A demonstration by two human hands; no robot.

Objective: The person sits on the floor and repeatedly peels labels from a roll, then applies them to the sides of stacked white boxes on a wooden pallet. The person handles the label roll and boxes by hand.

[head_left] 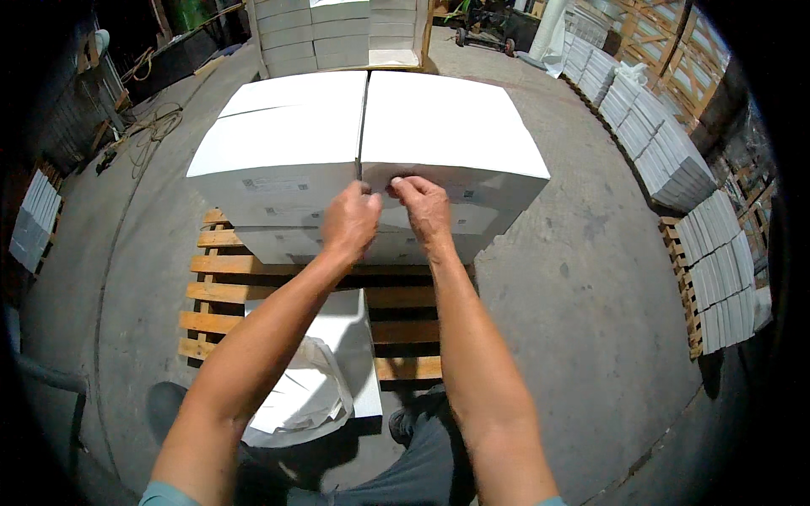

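Left hand (350,221): we pinch something small at the near top edge of the left box (283,139).
Right hand (424,207): pinching the right box (447,126) edge.
Boxes: stacked on the pallet (219,291).

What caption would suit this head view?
Both hands, left and right, meet at the near edge of two white boxes stacked on a wooden pallet.

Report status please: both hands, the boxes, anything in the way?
Left hand and right hand pinching at front edge of right white box. Left white box alongside, on wooden pallet. Nothing blocking.
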